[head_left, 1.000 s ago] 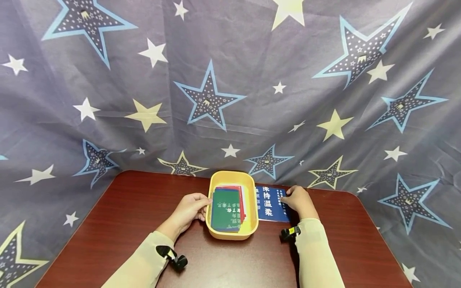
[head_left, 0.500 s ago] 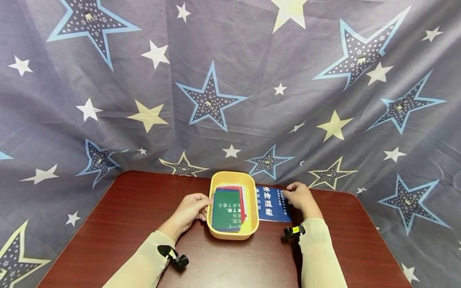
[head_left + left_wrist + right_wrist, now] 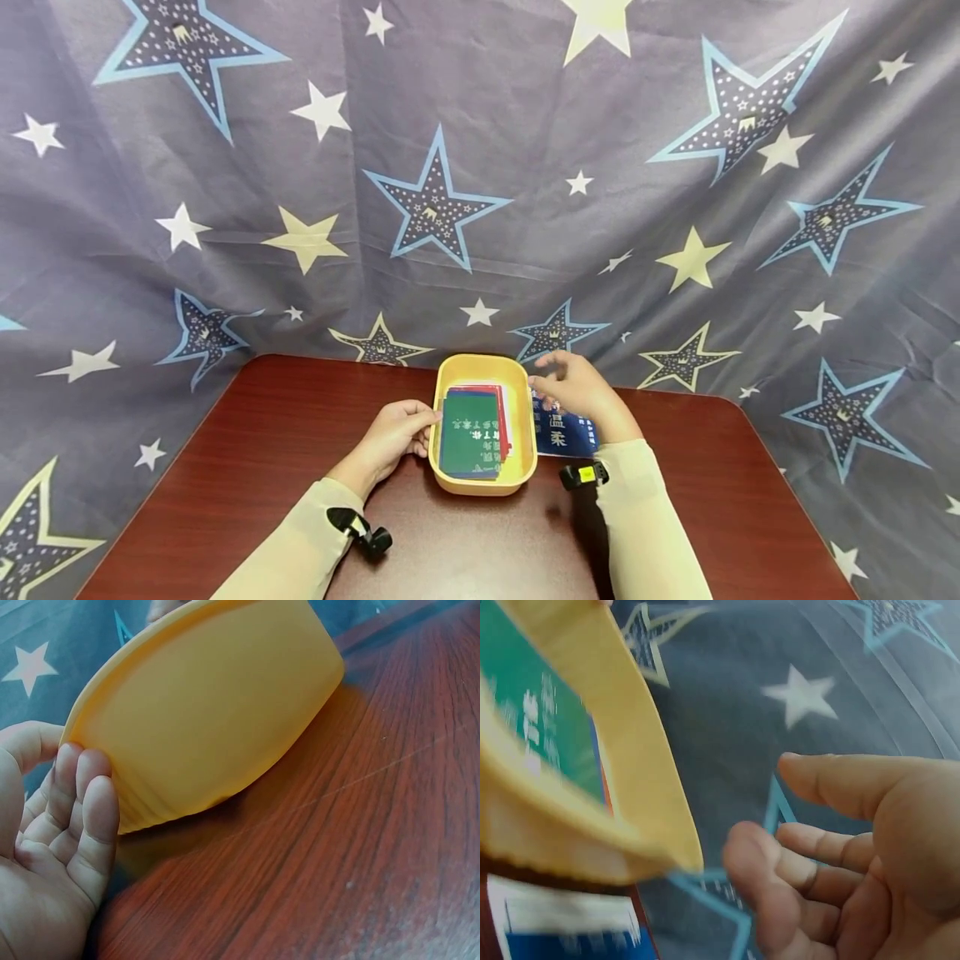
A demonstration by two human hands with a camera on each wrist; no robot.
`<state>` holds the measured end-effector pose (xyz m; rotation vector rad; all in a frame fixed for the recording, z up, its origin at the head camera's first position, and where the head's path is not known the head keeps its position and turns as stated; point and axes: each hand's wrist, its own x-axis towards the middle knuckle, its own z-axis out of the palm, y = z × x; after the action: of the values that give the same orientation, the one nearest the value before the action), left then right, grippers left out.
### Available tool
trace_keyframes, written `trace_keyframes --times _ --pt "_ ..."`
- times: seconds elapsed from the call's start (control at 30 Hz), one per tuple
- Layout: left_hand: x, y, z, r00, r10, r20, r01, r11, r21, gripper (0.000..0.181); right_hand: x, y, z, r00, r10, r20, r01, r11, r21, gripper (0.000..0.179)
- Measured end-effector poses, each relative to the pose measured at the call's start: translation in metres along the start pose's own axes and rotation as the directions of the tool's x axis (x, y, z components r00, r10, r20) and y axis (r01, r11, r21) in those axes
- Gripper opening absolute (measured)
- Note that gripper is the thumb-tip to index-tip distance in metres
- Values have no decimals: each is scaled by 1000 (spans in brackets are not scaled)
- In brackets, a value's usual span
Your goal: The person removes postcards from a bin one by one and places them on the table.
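Note:
A yellow plastic basket stands at the back of the table. My left hand pinches its left rim, thumb over the edge and fingers along the outer wall. Inside lies a stack of cards, a green card with white writing on top, red and blue edges showing beneath. Just beyond the basket's right rim, my right hand hovers with loosely bent fingers and holds nothing. Below that hand a blue card with white characters lies on the table, partly hidden by the hand.
The dark red wooden table reaches back to a grey curtain printed with stars. Small black cameras are strapped to both wrists, the left camera low over the table.
My right hand has left the far right end of the blue card and moved left and up to the basket's right rim. The left hand and basket stay in place.

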<state>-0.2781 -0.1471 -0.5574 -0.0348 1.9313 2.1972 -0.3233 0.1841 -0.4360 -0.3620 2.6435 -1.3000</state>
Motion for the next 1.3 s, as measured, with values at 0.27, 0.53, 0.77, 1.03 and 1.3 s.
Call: trace_keyframes --times 0.27,0.53,0.77,1.03,1.3 --pt "1 0 0 1000 5 8 -5 1000 -7 15 33 -42 29 984 25 179 -4 993 -115 54" --pt "2 0 0 1000 -2 0 2 1000 -5 13 59 -56 62 919 195 342 -77 941 -330 79" --pt "2 0 0 1000 -3 0 3 1000 -3 14 64 -55 84 948 233 218 -103 870 -482 90" --pt "3 0 -1 1000 9 25 -9 1000 -14 13 67 -52 95 958 228 176 -82 801 -593 66" --pt "1 0 0 1000 9 20 -9 1000 -16 13 62 -49 95 961 206 184 -72 828 -555 59"
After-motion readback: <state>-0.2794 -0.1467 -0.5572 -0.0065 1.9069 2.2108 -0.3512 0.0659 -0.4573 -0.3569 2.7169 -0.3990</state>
